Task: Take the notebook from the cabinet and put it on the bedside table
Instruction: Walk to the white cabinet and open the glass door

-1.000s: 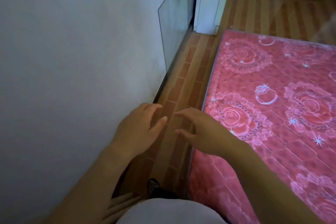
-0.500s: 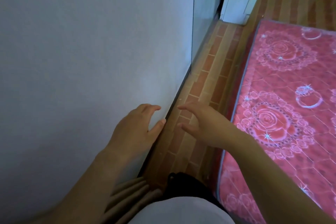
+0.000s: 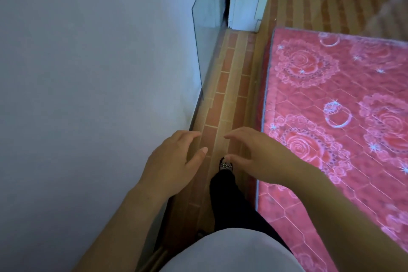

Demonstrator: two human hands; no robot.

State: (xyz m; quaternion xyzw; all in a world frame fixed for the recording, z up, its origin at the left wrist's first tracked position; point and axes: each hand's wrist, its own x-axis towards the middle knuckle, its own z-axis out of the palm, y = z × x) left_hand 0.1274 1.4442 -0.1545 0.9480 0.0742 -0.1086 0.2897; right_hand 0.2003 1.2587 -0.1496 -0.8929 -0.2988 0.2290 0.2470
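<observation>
Here I see both hands held out in front of me over a narrow strip of brick-patterned floor (image 3: 223, 86). My left hand (image 3: 174, 161) hangs beside the white wall (image 3: 88, 73), fingers loosely spread, holding nothing. My right hand (image 3: 256, 157) is spread just as wide and empty, near the edge of the pink rose-patterned mattress (image 3: 331, 106). A glass pane (image 3: 207, 35) leans on the wall ahead. I see no notebook anywhere.

Two bare hands, one left hand (image 3: 171, 162) and one right hand (image 3: 257, 157). One pink rose-patterned mattress (image 3: 344, 117). One clear glass sheet (image 3: 207, 35). One checkered shoe (image 3: 225, 165).
</observation>
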